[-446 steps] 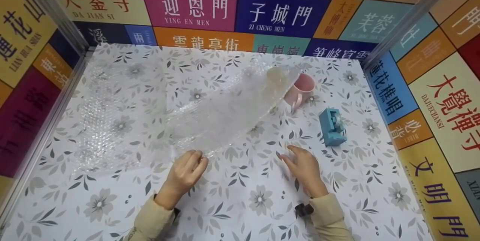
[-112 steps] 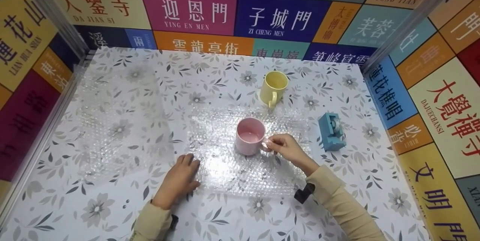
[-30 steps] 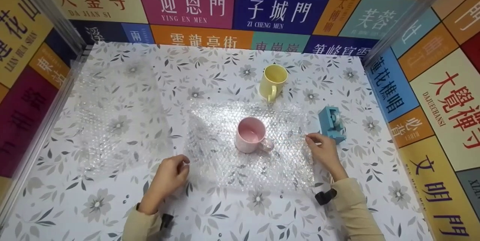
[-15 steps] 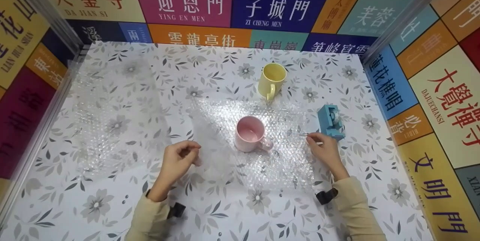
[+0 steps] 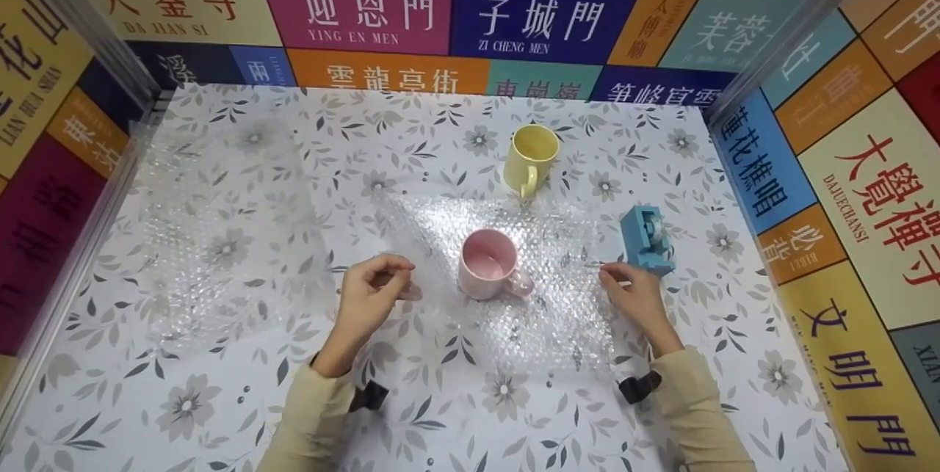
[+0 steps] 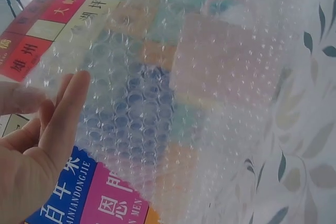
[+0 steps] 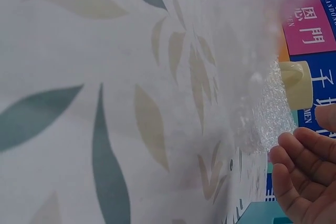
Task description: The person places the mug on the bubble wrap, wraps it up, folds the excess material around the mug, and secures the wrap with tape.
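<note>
A pink mug [image 5: 481,274] stands upright on a sheet of bubble wrap [image 5: 543,336], its handle toward the right. My left hand [image 5: 371,299] pinches the sheet's left edge and holds it raised beside the mug. In the left wrist view the lifted bubble wrap [image 6: 139,103] hangs from the left hand [image 6: 47,145], and the mug shows pink through it. At the sheet's right edge, my right hand [image 5: 637,299] pinches the border between thumb and forefinger. The right wrist view shows that hand [image 7: 307,166] with its fingers curled in by the wrap [image 7: 270,121].
Behind the sheet stands a yellow mug [image 5: 527,165]. A teal tape dispenser [image 5: 645,241] sits just beyond the right hand. Another bubble wrap sheet [image 5: 183,259] lies flat on the left of the flowered tabletop [image 5: 455,435]. Printed panels [image 5: 360,6] wall in the back and sides.
The pink mug has come from beside the yellow one onto the spread sheet. My right hand left its handle for the sheet's right edge; my left hand lifted the left edge toward the mug.
</note>
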Available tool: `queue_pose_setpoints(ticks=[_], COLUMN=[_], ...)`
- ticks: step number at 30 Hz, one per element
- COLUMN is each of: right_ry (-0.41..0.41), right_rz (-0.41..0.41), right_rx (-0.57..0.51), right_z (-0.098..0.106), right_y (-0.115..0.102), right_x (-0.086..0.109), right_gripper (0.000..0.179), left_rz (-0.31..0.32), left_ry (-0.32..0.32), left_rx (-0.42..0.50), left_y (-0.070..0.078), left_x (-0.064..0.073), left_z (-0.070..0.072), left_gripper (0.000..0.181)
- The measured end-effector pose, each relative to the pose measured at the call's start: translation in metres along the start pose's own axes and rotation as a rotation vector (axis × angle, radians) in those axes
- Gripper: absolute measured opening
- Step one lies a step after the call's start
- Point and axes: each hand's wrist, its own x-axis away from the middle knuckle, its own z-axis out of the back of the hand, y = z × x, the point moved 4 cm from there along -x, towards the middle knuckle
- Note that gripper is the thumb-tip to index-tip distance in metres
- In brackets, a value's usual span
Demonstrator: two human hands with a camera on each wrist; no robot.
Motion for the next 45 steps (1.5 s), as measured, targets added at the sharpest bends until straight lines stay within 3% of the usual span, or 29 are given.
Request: queue_pose_setpoints(ticks=[5, 23, 32, 38, 45], right_ry=[-0.009, -0.001, -0.011, 0.006, -0.008], right_rz=[-0.023, -0.02, -0.036, -0.024, -0.062], right_rx=[0.006, -0.01, -0.016, -0.014, -0.011], right_z=[-0.001, 0.0, 0.002, 0.002, 0.002], right_y=[0.002, 0.002, 0.002, 0.003, 0.005], right_x=[0.001, 0.005, 0.007, 0.007, 0.009], right_gripper=[0.021, 0.02, 0.021, 0.019, 0.021], left_rz=[0.024, -0.019, -0.034, -0.038, -0.076], left_ry=[0.042, 0.099, 0.079, 0.058, -0.08], left_rx=[0.019, 0.094, 0.187, 0.123, -0.048], left_y=[0.001, -0.001, -0.008, -0.015, -0.002], left_x=[-0.007, -0.03, -0.045, -0.056, -0.06], left_z=[-0.009, -0.042, -0.062, -0.074, -0.088], left_gripper=[0.01, 0.012, 0.012, 0.01, 0.009])
